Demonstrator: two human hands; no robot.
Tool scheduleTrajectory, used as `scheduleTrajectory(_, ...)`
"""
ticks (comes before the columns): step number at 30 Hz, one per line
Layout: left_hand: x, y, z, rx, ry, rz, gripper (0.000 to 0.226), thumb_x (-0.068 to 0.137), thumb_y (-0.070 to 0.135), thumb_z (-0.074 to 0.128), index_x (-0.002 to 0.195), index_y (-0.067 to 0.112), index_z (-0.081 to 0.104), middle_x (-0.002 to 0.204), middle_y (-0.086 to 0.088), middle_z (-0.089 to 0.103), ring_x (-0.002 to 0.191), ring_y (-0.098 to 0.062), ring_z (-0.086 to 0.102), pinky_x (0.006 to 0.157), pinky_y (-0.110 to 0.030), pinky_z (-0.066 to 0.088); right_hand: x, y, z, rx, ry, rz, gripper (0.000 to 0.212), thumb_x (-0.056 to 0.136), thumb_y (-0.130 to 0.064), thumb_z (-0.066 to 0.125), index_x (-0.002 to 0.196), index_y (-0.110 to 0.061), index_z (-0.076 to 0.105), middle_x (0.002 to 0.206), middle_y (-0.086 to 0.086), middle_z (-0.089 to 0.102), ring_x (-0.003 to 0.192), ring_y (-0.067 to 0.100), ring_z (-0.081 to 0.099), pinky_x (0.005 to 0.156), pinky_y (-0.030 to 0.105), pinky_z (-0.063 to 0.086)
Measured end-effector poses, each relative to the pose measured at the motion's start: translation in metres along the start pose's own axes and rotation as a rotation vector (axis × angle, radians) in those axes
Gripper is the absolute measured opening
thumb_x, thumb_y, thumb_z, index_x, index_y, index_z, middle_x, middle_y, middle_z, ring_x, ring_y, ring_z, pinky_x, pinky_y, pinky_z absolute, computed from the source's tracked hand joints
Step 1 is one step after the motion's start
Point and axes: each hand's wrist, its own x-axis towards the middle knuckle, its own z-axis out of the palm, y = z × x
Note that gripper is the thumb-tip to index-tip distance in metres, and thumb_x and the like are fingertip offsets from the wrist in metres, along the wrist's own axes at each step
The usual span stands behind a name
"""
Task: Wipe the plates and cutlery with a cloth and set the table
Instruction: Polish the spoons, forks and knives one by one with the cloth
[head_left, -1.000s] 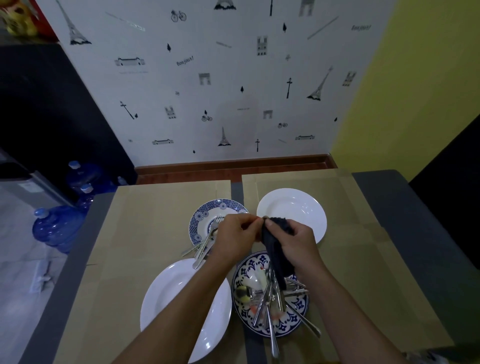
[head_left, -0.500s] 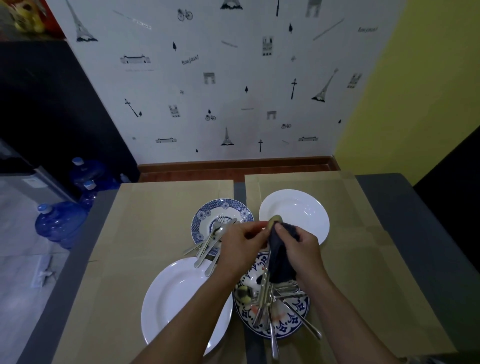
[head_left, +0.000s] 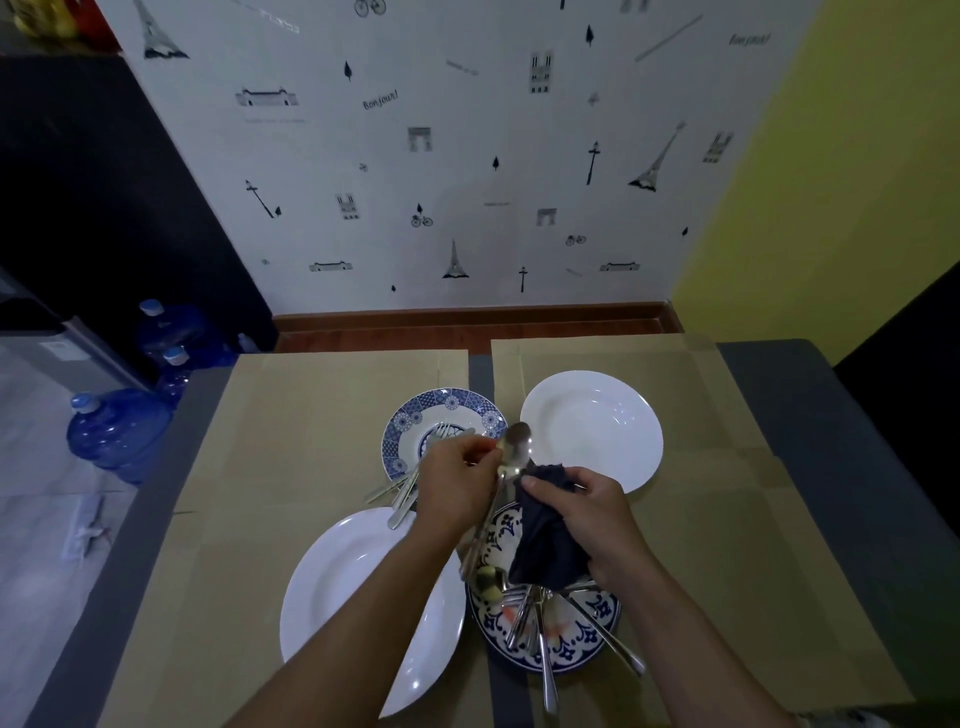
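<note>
Now pinching spoon (head_left: 517, 441) near its neck with left hand (head_left: 457, 486), bowl up, shiny and fully clear of cloth (head_left: 545, 545), where half a second ago only its tip peeped out. Right hand (head_left: 589, 512) curled round that dark cloth, slid lower along the handle, above patterned plate (head_left: 609, 618) heaped with cutlery (head_left: 540, 649). Handle end possibly touching the heap; hard to tell. Beyond: second patterned plate (head_left: 441, 401) with forks (head_left: 410, 491), two white plates (head_left: 592, 415), all on cardboard-covered table (head_left: 831, 441). "Bonjour!" legible on wallpaper (head_left: 380, 100).
</note>
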Motion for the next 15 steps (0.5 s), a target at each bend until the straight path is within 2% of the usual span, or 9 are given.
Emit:
scheduleTrajectory(3,0.016,-0.012,-0.009,0.039,0.052,-0.043,0.013,0.090,0.020,0.071,0.100,0.018,0.079,0.087,0.004,0.077,0.080,-0.010,0.071,0.084,-0.037,0.059,0.002,-0.002,-0.003,0.046,-0.010,0.036,0.024,0.079,-0.023,0.088,0.097,-0.009,0.078,0.090,0.012,0.080,0.082,0.027,0.076,0.074,0.038,0.062)
scheduleTrajectory(5,0.028,-0.021,-0.015,0.111,0.077,-0.076,0.016,0.091,0.020,0.069,0.103,0.017,0.079,0.091,0.001,0.077,0.080,-0.011,0.070,0.081,-0.031,0.057,0.003,-0.005,-0.007,0.038,-0.009,0.027,0.017,0.086,-0.026,0.082,0.094,-0.012,0.080,0.089,0.009,0.080,0.080,0.021,0.075,0.072,0.034,0.061)
scheduleTrajectory(8,0.046,-0.035,-0.018,0.161,0.067,-0.150,0.017,0.087,0.015,0.067,0.100,0.018,0.079,0.086,-0.001,0.077,0.077,-0.020,0.072,0.079,-0.041,0.061,0.010,-0.005,-0.012,-0.105,0.027,-0.055,0.016,0.094,-0.033,0.075,0.092,-0.018,0.080,0.087,0.000,0.080,0.087,0.019,0.075,0.079,0.038,0.060)
scheduleTrajectory(10,0.055,-0.045,-0.016,0.245,0.042,-0.170,0.023,0.085,0.009,0.064,0.100,0.018,0.079,0.087,-0.003,0.077,0.081,-0.022,0.071,0.082,-0.043,0.060,0.016,-0.002,-0.015,-0.260,0.064,-0.140,0.013,0.092,-0.036,0.075,0.092,-0.023,0.078,0.087,-0.006,0.078,0.089,0.016,0.073,0.082,0.039,0.059)
scheduleTrajectory(12,0.063,-0.054,-0.012,0.302,0.023,-0.179,0.028,0.084,0.005,0.062,0.100,0.018,0.080,0.088,-0.004,0.077,0.084,-0.023,0.070,0.084,-0.036,0.058,0.021,0.000,-0.018,-0.341,0.083,-0.170,0.016,0.087,-0.038,0.080,0.096,-0.026,0.075,0.091,-0.009,0.076,0.089,0.010,0.071,0.079,0.035,0.060)
scheduleTrajectory(15,0.071,-0.065,-0.005,0.378,-0.003,-0.173,0.026,0.085,0.001,0.060,0.101,0.009,0.078,0.094,-0.011,0.075,0.091,-0.028,0.069,0.077,-0.024,0.046,0.027,0.002,-0.021,-0.287,0.076,-0.098,0.030,0.079,-0.037,0.087,0.102,-0.025,0.073,0.097,-0.007,0.077,0.091,0.011,0.073,0.079,0.033,0.061)
